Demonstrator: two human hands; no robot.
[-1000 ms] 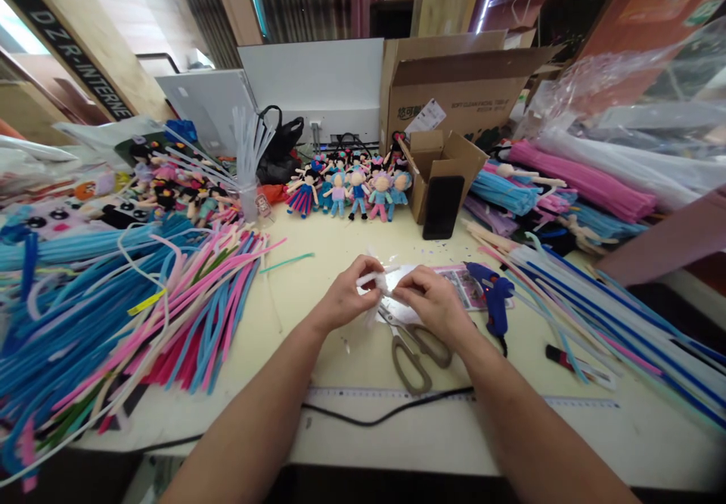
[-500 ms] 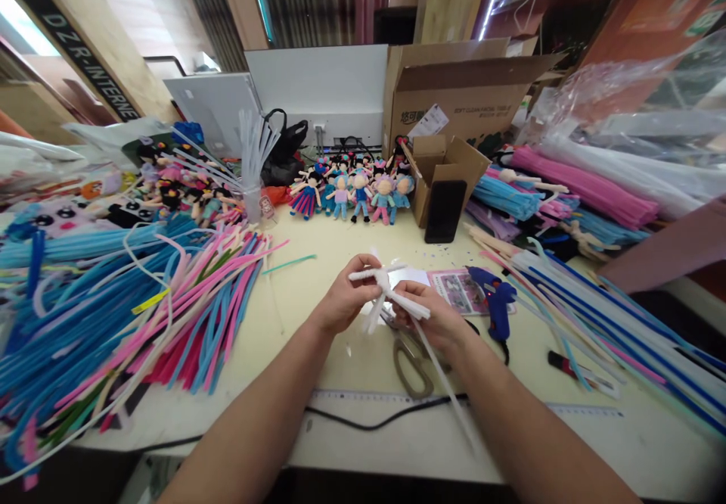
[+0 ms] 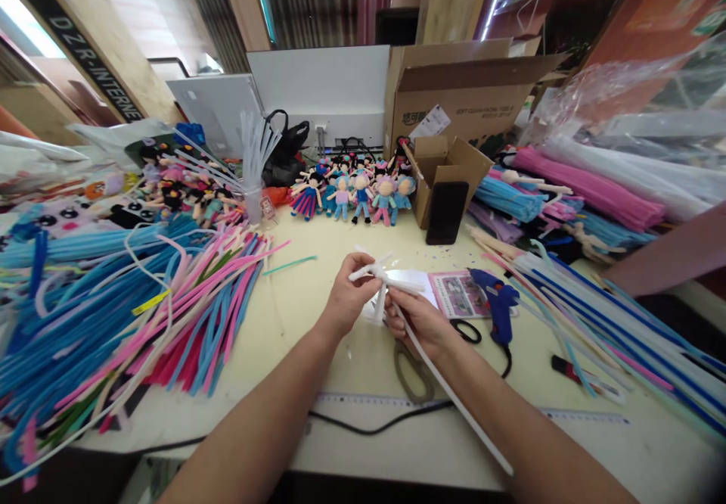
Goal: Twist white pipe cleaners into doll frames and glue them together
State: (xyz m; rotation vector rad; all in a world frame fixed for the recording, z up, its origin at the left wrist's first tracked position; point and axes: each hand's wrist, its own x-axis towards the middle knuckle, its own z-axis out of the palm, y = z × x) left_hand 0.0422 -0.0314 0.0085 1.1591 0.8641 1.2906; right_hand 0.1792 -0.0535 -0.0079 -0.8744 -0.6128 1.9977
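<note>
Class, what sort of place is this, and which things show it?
Probably a craft workshop: a heap of coloured fuzzy stems, a blue glue gun and a cluster of little dolls share the table.

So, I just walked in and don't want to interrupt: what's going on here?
A person is working on white fuzzy stems at a table. The left-hand grip pinches a white bundle, while the right-hand grip holds a long white strand that trails toward the near edge. Scissors lie partly hidden below the hands, a blue glue gun lies to the right, and small dolls sit grouped behind.
</note>
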